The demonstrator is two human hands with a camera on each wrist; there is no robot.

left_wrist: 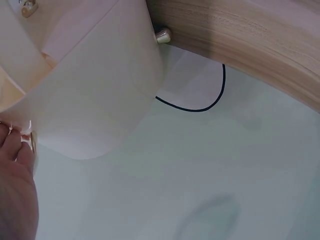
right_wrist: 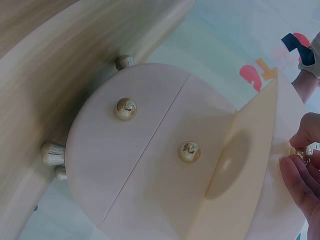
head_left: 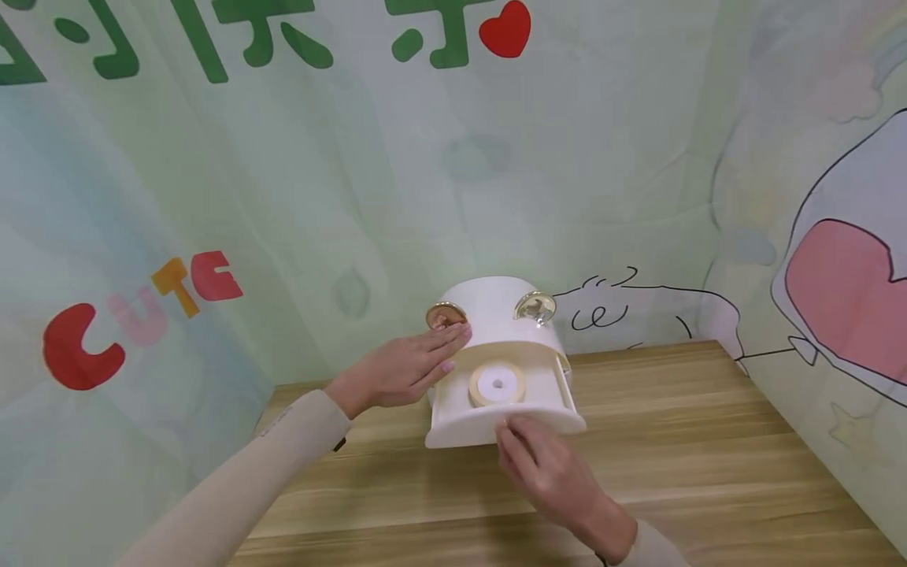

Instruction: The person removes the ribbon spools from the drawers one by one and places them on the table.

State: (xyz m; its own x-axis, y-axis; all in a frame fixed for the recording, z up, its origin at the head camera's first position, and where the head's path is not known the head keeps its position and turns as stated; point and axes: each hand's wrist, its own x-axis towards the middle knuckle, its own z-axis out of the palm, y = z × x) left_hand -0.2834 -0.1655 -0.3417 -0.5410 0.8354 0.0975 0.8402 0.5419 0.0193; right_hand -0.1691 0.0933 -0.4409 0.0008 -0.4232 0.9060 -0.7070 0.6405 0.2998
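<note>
A white rounded drawer box (head_left: 496,307) with gold trim stands against the back wall, its top drawer (head_left: 453,431) pulled out. Inside the drawer lies a ribbon spool (head_left: 489,383) with a white core and pale yellow rim. My left hand (head_left: 407,366) rests with extended fingers on the box top, beside the left gold bell-shaped ornament (head_left: 438,313). At the drawer's front, my right hand (head_left: 549,472) pinches its small gold knob (right_wrist: 307,154) between thumb and fingers. The right wrist view shows two lower drawer fronts with gold knobs (right_wrist: 190,152).
A second gold ornament (head_left: 534,307) sits on the box's right. Short gold feet (right_wrist: 53,153) hold the box above the wood-grain table (head_left: 680,441). Printed cloth walls (head_left: 354,197) enclose the table at the back and both sides.
</note>
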